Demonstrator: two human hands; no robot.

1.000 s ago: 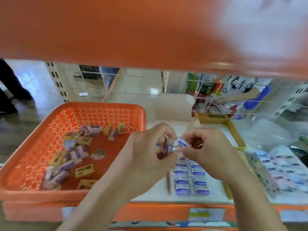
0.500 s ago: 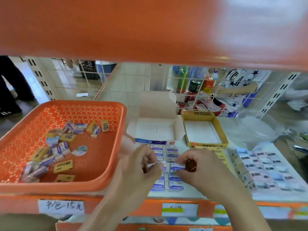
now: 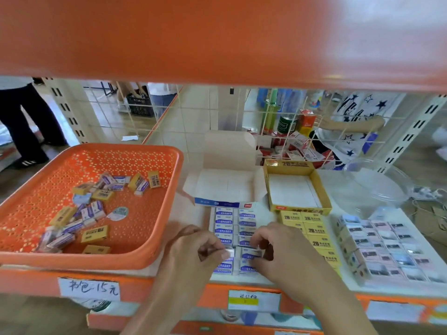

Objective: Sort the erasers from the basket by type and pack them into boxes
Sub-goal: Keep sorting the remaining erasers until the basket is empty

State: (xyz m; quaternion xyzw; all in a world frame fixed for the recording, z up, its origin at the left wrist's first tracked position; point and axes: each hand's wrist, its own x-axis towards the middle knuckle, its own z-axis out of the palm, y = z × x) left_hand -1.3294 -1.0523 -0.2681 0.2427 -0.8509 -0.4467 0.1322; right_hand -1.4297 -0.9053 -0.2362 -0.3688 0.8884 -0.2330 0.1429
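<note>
An orange perforated basket (image 3: 145, 238) on the left holds several loose blue-and-white and yellow erasers (image 3: 96, 209). On the white shelf, blue-and-white erasers (image 3: 225, 222) lie in two rows below an open white-and-blue box (image 3: 225, 189). Yellow 2B erasers (image 3: 312, 230) lie below an open yellow box (image 3: 295, 189). My left hand (image 3: 193, 259) pinches a white eraser (image 3: 228, 252) at the left row. My right hand (image 3: 283, 257) holds a blue-and-white eraser (image 3: 249, 254) at the right row.
Rows of pastel picture erasers (image 3: 387, 247) lie at the right. A clear plastic lid (image 3: 372, 187) sits behind them. An orange shelf (image 3: 217, 37) hangs overhead. A wire grid backs the shelf; people stand beyond it.
Both hands came down from chest height to the rows on the shelf, each with an eraser. The view tilted down and the boxes came into sight.
</note>
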